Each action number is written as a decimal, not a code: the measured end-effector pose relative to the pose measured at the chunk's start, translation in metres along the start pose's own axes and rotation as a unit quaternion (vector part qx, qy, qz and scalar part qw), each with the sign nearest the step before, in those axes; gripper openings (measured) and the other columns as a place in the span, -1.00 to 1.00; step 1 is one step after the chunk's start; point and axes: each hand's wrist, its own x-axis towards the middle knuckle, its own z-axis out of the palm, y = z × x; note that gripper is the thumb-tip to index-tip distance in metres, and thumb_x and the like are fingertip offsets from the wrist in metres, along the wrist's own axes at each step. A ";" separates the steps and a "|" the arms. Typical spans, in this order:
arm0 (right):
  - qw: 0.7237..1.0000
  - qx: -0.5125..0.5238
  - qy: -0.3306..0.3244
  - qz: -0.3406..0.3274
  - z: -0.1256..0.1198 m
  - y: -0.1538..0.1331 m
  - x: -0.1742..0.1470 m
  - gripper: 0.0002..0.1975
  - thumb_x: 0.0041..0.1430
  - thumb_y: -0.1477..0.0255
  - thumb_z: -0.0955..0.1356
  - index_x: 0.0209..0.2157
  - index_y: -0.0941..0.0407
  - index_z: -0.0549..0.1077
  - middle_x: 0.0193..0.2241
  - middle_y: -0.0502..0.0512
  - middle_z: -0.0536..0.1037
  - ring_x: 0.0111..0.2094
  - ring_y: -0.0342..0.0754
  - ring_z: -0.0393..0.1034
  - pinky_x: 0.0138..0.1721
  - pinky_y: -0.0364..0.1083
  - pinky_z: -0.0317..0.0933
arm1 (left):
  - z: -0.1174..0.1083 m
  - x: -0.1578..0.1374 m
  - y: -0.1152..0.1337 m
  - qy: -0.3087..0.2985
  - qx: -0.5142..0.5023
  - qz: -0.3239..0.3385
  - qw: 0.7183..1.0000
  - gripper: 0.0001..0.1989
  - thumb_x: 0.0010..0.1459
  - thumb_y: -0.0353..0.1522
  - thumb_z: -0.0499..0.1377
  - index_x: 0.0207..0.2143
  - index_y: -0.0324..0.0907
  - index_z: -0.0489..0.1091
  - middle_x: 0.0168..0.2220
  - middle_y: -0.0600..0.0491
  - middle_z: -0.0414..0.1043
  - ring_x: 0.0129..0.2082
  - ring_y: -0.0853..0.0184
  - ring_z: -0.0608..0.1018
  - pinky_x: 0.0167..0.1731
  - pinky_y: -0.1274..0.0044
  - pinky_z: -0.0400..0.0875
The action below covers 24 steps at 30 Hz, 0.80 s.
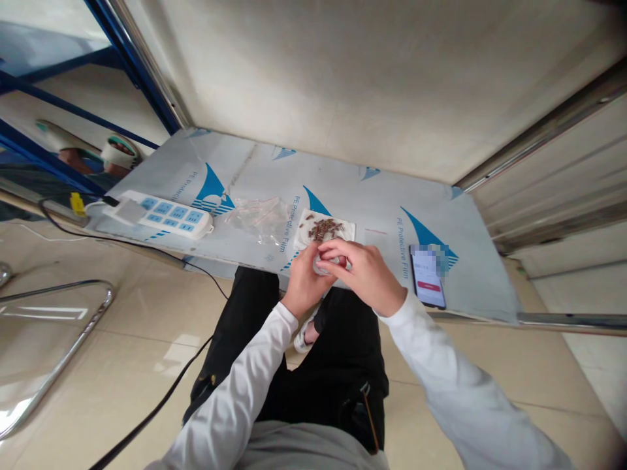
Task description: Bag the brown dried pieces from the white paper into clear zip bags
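Note:
My left hand (307,281) is curled round a small, clear, rounded object (329,262), perhaps plastic; fingers hide much of it. Over its top bend the fingers of my right hand (365,267), closed against the same object. Just beyond both hands, a pile of small brown elongated pieces (323,228) lies on a white sheet (347,230) like a tissue or paper. Left of the sheet are crumpled clear plastic bags (259,219).
A white power strip (169,219) lies on the film-covered tabletop (372,196) at left, with a black cable (161,398) running below. A phone (427,277) with its screen lit rests near the front right edge. Another person's feet (115,156) show beyond the blue frame.

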 end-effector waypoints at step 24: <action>0.990 -0.136 0.022 0.042 0.058 0.159 0.047 -0.76 -0.03 0.67 0.32 -0.34 0.14 0.55 -0.33 0.11 0.50 -0.27 -0.05 0.41 -0.13 -0.04 0.29 | -0.029 -0.015 -0.024 0.041 0.010 -0.039 0.998 -0.80 0.03 -0.29 0.24 -0.31 -0.16 0.33 -0.43 0.13 0.45 -0.42 0.42 0.51 -0.30 0.57 0.37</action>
